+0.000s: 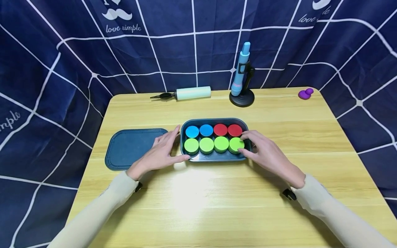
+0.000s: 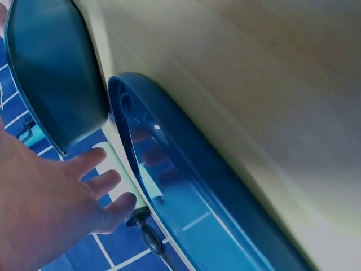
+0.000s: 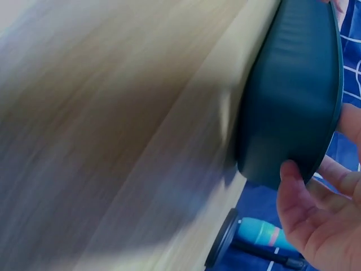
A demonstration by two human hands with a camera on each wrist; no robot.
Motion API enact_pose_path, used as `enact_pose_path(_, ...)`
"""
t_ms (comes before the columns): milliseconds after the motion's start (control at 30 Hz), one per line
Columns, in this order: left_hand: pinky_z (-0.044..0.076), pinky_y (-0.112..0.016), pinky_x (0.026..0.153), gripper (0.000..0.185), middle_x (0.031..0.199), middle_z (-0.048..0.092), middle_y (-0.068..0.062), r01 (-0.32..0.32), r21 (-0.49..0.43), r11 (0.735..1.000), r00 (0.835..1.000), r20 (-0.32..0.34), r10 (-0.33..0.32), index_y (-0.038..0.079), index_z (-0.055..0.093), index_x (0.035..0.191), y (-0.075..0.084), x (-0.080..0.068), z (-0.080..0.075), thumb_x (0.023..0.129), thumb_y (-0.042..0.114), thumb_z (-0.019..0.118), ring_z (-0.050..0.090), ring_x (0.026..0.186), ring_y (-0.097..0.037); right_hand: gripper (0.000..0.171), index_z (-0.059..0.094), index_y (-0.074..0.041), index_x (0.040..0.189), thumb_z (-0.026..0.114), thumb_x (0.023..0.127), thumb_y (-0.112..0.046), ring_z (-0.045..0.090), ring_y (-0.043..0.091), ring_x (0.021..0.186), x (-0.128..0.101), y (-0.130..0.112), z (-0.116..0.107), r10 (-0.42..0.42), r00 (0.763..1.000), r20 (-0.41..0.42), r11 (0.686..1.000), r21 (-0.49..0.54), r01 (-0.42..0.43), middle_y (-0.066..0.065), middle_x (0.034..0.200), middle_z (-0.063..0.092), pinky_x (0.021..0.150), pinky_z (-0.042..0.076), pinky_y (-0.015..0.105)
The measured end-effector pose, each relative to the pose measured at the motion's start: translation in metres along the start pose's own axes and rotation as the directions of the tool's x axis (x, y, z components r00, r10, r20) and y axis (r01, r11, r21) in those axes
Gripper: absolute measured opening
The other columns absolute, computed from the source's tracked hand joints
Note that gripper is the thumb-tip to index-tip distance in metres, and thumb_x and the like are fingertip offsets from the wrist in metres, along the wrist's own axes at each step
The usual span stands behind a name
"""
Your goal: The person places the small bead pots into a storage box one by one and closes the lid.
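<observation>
A dark blue-green oblong box (image 1: 214, 157) stands in mid-table with round pieces in two rows. Two blue pieces (image 1: 192, 131) and two red pieces (image 1: 220, 130) fill the back row; several lime-green pieces (image 1: 206, 145) line the front. At the right end, my right hand (image 1: 268, 153) reaches over the rim, thumb and forefinger pinching the rightmost green piece (image 1: 236, 145). Its other fingers (image 3: 290, 175) lie outside the end wall in the right wrist view. My left hand (image 1: 159, 153) is spread at the box's left end, thumb right at the near corner.
A flat blue-green lid (image 1: 130, 148) lies left of the box, partly under my left hand in view. Along the back edge are a white hand pump (image 1: 193, 93), a light-blue tube on a black stand (image 1: 243, 75) and a small purple knob (image 1: 305, 93). Dark-blue curtain (image 1: 173, 51) surrounds the table.
</observation>
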State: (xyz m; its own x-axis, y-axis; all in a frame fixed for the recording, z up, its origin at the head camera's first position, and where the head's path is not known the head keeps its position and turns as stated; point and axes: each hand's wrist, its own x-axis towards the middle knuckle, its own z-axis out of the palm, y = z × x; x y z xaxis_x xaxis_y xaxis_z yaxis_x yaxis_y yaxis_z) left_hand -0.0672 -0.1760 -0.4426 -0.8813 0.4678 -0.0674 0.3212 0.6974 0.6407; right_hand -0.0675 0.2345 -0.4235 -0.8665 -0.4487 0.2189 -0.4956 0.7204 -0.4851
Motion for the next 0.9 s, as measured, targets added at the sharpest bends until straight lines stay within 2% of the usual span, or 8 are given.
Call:
enact_pose_path(33, 0.01, -0.071, 0.124, 0.117, 0.181, 0.018, -0.009, 0.004, 0.0, 1.0, 1.0, -0.009, -0.004, 0.022, 0.006, 0.178, -0.001, -0.002, -0.001, 0.096, 0.073, 0.071, 0.016, 0.164, -0.041, 0.042, 0.071, -0.009, 0.134, 0.087, 0.098, -0.023, 0.069, 0.025, 0.099, -0.001, 0.001, 0.0, -0.005, 1.0, -0.007, 1.0, -0.003, 0.005, 0.01, 0.142, 0.066, 0.08, 0.057, 0.048)
enact_pose_path(167, 0.01, -0.076, 0.122, 0.109, 0.18, 0.02, -0.01, 0.017, 0.018, 1.0, 0.999, -0.044, -0.016, 0.017, 0.02, 0.177, -0.005, -0.009, -0.004, 0.097, 0.07, 0.071, 0.014, 0.165, -0.037, 0.055, 0.065, -0.008, 0.146, 0.085, 0.099, -0.03, 0.066, 0.036, 0.125, -0.002, 0.005, -0.002, 0.009, 1.0, 0.02, 1.0, -0.008, -0.009, 0.014, 0.162, 0.052, 0.094, 0.057, 0.061)
enact_pose_path(267, 0.014, -0.078, 0.121, 0.102, 0.178, 0.024, -0.013, 0.015, 0.037, 0.999, 0.997, -0.074, -0.012, 0.014, 0.029, 0.175, -0.009, -0.015, -0.006, 0.098, 0.066, 0.073, 0.016, 0.164, -0.036, 0.074, 0.055, -0.009, 0.158, 0.083, 0.1, -0.044, 0.046, 0.042, 0.15, -0.001, 0.008, -0.004, 0.056, 0.994, 0.095, 0.998, -0.008, -0.055, 0.013, 0.175, 0.034, 0.108, 0.046, 0.071)
enact_pose_path(300, 0.014, -0.078, 0.121, 0.1, 0.177, 0.025, -0.013, 0.016, 0.04, 0.999, 0.996, -0.084, -0.013, 0.013, 0.031, 0.174, -0.01, -0.017, -0.006, 0.098, 0.064, 0.073, 0.017, 0.164, -0.037, 0.08, 0.051, -0.01, 0.162, 0.082, 0.099, -0.05, 0.042, 0.042, 0.153, -0.001, 0.009, -0.004, 0.073, 0.99, 0.122, 0.997, -0.007, -0.073, 0.011, 0.177, 0.029, 0.109, 0.043, 0.072)
enact_pose_path(467, 0.017, -0.078, 0.12, 0.095, 0.174, 0.032, -0.013, 0.033, 0.049, 0.998, 0.99, -0.139, -0.026, 0.012, 0.037, 0.171, -0.018, -0.028, -0.011, 0.099, 0.06, 0.075, 0.022, 0.162, -0.037, 0.103, 0.033, -0.016, 0.173, 0.08, 0.095, -0.064, 0.028, 0.04, 0.161, 0.0, 0.016, -0.005, 0.121, 0.971, 0.207, 0.992, 0.015, -0.127, 0.006, 0.182, 0.013, 0.115, 0.037, 0.073)
enact_pose_path(667, 0.015, -0.08, 0.119, 0.09, 0.173, 0.034, -0.017, 0.086, 0.028, 0.996, 0.975, -0.207, -0.079, 0.01, 0.039, 0.17, -0.034, -0.05, -0.02, 0.1, 0.055, 0.076, 0.022, 0.161, -0.041, 0.116, 0.017, -0.02, 0.178, 0.087, 0.092, -0.057, 0.018, 0.04, 0.164, 0.006, 0.021, -0.004, 0.12, 0.96, 0.253, 0.989, 0.05, -0.137, 0.005, 0.183, 0.004, 0.117, 0.032, 0.072)
enact_pose_path(900, 0.016, -0.075, 0.122, 0.088, 0.173, 0.034, -0.019, 0.124, -0.007, 0.992, 0.961, -0.247, -0.121, 0.007, 0.038, 0.169, -0.046, -0.069, -0.026, 0.101, 0.048, 0.076, 0.023, 0.16, -0.044, 0.127, 0.006, -0.026, 0.178, 0.091, 0.088, -0.055, 0.014, 0.039, 0.165, 0.012, 0.027, -0.004, 0.121, 0.944, 0.309, 0.98, 0.114, -0.163, 0.007, 0.183, 0.001, 0.118, 0.03, 0.072)
